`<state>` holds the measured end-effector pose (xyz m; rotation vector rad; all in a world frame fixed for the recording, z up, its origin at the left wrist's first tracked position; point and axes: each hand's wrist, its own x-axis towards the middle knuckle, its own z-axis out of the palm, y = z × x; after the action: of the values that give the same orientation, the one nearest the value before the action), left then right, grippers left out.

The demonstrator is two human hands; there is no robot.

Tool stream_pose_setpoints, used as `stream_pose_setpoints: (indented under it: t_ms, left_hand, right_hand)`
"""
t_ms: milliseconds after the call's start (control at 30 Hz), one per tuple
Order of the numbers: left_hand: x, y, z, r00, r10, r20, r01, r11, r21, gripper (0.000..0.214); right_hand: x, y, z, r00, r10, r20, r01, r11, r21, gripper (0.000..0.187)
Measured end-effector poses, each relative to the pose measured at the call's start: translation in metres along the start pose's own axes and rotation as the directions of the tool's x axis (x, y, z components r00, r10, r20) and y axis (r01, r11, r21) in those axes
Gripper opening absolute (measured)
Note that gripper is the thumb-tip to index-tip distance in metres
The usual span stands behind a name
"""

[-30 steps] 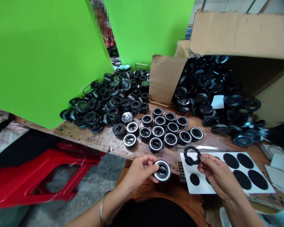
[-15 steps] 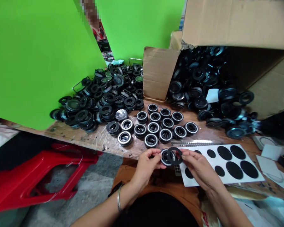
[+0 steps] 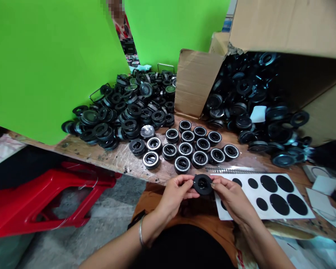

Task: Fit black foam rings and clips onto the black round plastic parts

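My left hand pinches a round black part by its left side, just in front of the table edge. A flat black ring lies over the top of this part and covers its pale rim. My right hand grips the right edge of the ring between thumb and fingers. Beyond the hands stand several similar round parts with pale speckled rims facing up. One part to their left carries a black ring on top. A white sheet with black round stickers lies partly under my right hand.
A large heap of black round parts fills the back left against a green wall. An open cardboard box spills more parts at the right. A strip of small dark dots lies behind the sheet. A red plastic stool stands at the lower left.
The black ring has moved left from a half-overlapping position and now sits over the round part. My right hand came closer to my left. The view has shifted slightly.
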<state>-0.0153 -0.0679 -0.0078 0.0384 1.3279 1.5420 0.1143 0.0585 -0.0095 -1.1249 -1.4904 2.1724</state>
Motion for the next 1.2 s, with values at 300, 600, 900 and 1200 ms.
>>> stream_pose_setpoints:
  t_ms: [300,600,900,1200]
  left_hand:
    - [0.001,-0.001,-0.001,1.000,0.008,0.007,-0.008,1.000,-0.006,0.019]
    - [0.001,-0.002,-0.001,1.000,0.016,-0.003,-0.016,1.000,0.008,0.024]
    - [0.004,0.000,0.003,0.998,0.010,-0.068,-0.007,0.999,0.046,0.024]
    - [0.007,0.004,0.004,0.998,0.011,-0.061,-0.005,0.995,0.099,0.024]
  right_hand:
    - [0.000,0.000,0.001,1.000,0.001,-0.025,-0.002,1.000,-0.019,0.014]
    - [0.001,0.001,0.003,0.998,-0.028,-0.049,0.024,0.997,-0.073,0.018]
    - [-0.002,-0.002,0.007,0.972,-0.227,-0.059,0.189,0.906,-0.379,0.021]
    - [0.000,-0.014,0.003,0.971,-0.235,0.040,0.193,0.676,-0.711,0.010]
